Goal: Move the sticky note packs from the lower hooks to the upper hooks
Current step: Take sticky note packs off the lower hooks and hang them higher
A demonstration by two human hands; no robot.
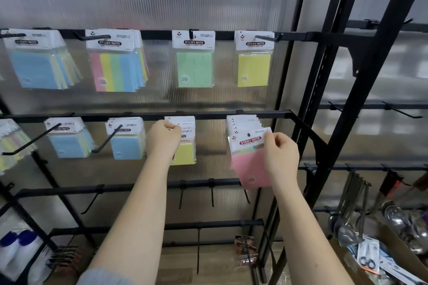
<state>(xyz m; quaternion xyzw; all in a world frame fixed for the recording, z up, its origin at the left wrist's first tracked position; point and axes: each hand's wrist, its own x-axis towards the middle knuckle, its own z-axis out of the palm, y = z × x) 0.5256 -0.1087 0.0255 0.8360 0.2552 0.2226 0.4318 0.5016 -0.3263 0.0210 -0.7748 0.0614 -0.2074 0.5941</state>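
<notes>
We've got our right hand (281, 156) pinching the pink pack (251, 164) at the lower rail's right end, left hand (165, 137) pinching the yellow pack's (185, 155) header, ready to unhook both.

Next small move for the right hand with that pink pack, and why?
Probably draw the pink pack forward off the lower hook. The right hand pinches its header, tilted, in front of the stack, while the upper hook above holds only a yellow pack.
</notes>
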